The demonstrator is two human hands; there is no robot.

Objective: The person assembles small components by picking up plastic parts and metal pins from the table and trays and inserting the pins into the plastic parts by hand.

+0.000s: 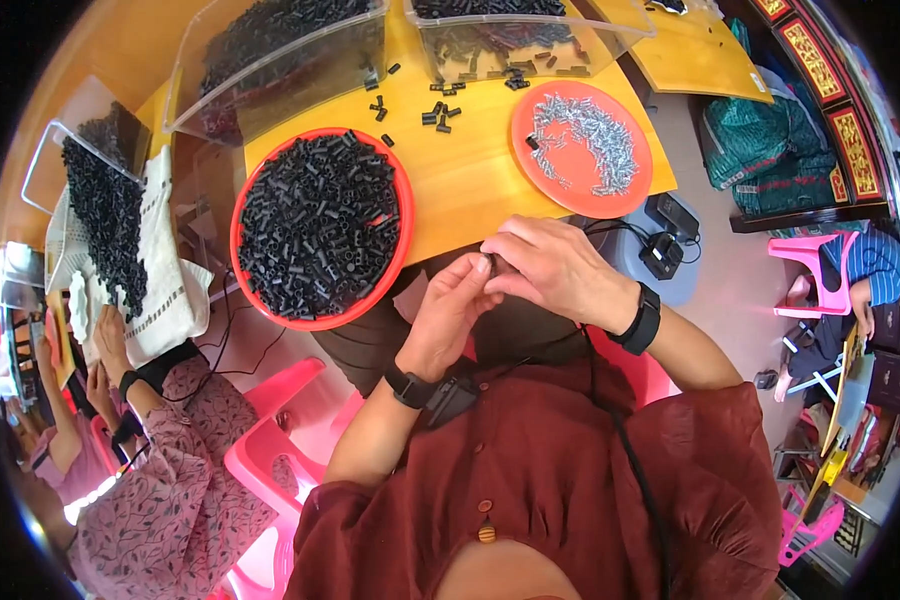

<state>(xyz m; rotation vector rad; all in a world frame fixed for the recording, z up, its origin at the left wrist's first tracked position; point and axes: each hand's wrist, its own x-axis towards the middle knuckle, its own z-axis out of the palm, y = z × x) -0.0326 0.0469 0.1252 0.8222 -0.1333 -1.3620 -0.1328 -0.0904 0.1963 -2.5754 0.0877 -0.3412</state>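
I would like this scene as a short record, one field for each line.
Left hand: fingers pinch a small dark piece, mostly hidden
Right hand: fingers meet the left hand's at that piece
Red basin: heaped with black pieces
Orange-red plate: bears small silvery pieces
Table: yellow, loose black pieces on it

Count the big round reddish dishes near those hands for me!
2. The red basin is on the left, heaped with small black pieces; the orange-red plate is on the right, with small silvery pieces. Any stacked underneath would be hidden.
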